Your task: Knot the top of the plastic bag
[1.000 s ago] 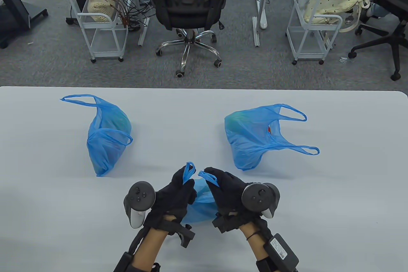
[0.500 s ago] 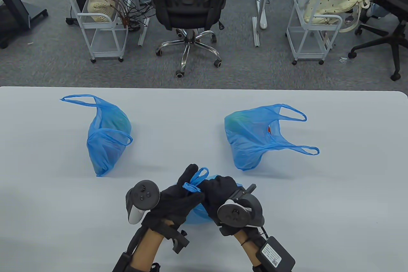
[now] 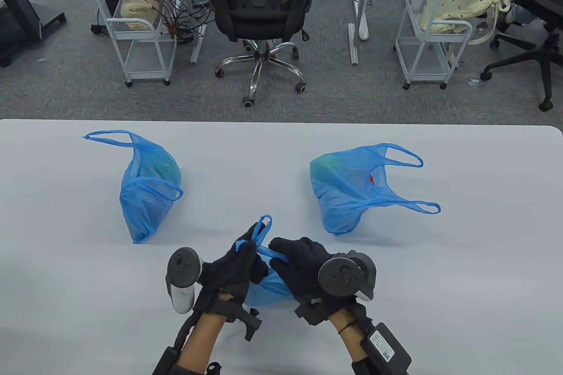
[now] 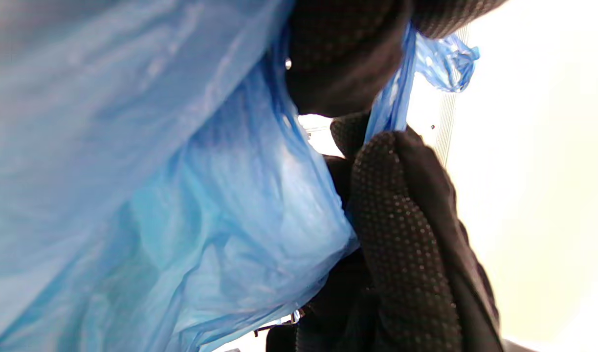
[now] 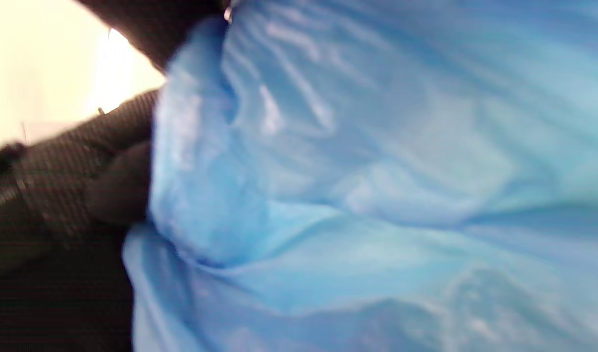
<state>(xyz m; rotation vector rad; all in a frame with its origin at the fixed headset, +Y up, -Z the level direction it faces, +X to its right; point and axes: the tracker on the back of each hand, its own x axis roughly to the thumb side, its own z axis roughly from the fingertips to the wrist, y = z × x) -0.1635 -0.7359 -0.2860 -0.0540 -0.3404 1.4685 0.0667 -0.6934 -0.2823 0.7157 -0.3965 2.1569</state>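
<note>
A small blue plastic bag [image 3: 270, 289] sits at the near middle of the white table [image 3: 462, 260], between my two gloved hands. Its two handles are crossed above it. My left hand [image 3: 239, 260] pinches one handle, whose loop [image 3: 264, 225] sticks up past the fingers. My right hand [image 3: 299, 260] grips the other handle strip [image 3: 268, 253], pulled toward the right. In the left wrist view the bag [image 4: 157, 195] fills the left and a handle strip [image 4: 391, 98] runs between gloved fingers [image 4: 401, 220]. The right wrist view shows blurred blue plastic [image 5: 377, 195] against a dark glove [image 5: 69, 195].
Two more filled blue bags with loose handles lie on the table, one at the left [image 3: 147, 190] and one at the right [image 3: 352, 186]. Beyond the far edge stand an office chair [image 3: 259, 10] and two white carts [image 3: 136, 32] [image 3: 433, 27].
The hands came together over the bag, crossing the handles, then spread slightly. The left hand now holds a loop up and the right hand has rolled back with its strip.
</note>
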